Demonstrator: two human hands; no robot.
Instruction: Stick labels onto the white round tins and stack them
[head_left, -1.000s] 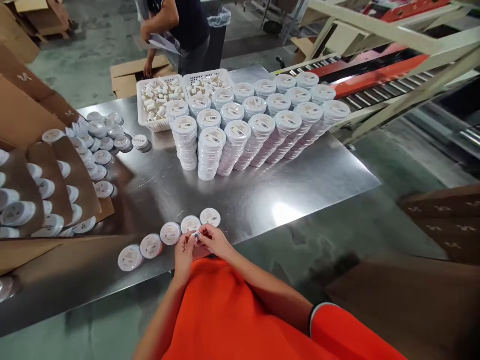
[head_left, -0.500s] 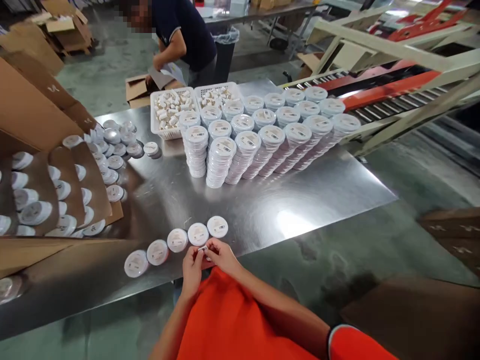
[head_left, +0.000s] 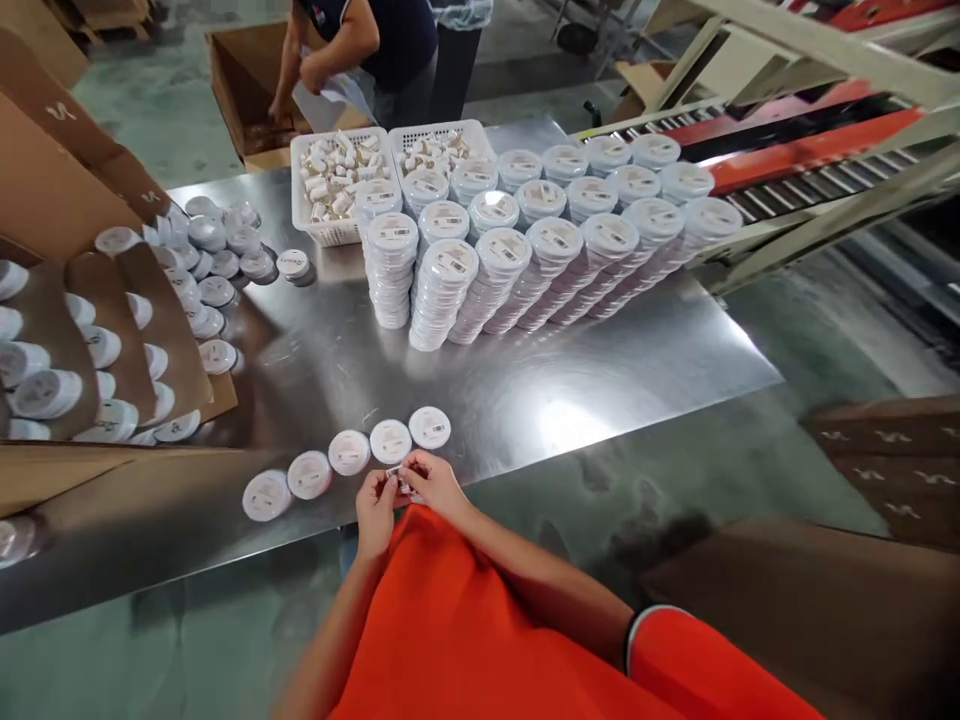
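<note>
Metal surface (head_left: pixel 315 370), shiny, carries upright stacks (head_left: pixel 448 262) and two baskets (head_left: pixel 330 232) of small white pieces, with a row of five discs (head_left: pixel 349 452) along its near edge. Beside that row, both hands (head_left: pixel 405 485) pinch a small item (head_left: pixel 403 484), mostly hidden by fingers. Beyond stand a person (head_left: pixel 367 50), a roller conveyor (head_left: pixel 795 190) and greenish floor (head_left: pixel 180 90).
</note>
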